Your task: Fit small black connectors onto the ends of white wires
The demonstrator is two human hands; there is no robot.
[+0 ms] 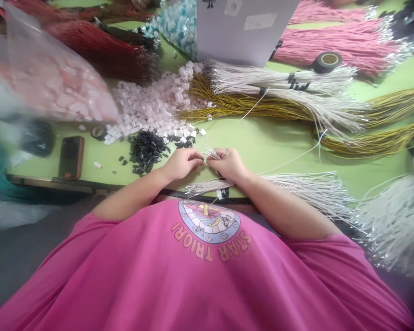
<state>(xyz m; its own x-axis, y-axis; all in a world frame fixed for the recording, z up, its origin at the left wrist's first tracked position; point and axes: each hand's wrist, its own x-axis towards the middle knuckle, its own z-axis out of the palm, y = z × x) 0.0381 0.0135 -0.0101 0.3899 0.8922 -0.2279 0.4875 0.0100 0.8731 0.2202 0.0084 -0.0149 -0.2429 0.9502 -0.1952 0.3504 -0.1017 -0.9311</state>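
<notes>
My right hand is closed around a small bunch of white wires, whose silvery tips point up and left. Close beside it, my left hand is pinched; what its fingertips hold, if anything, is too small to make out. A pile of small black plastic pieces lies just left of my left hand. Under my right wrist, a taped bundle of white wires stretches along the table's front edge, with black tape near its left end.
White connector housings are heaped behind the black pieces. Yellow wires and white wire bundles lie across the back, with a tape roll on top. A phone and a plastic bag of pale pieces are at left.
</notes>
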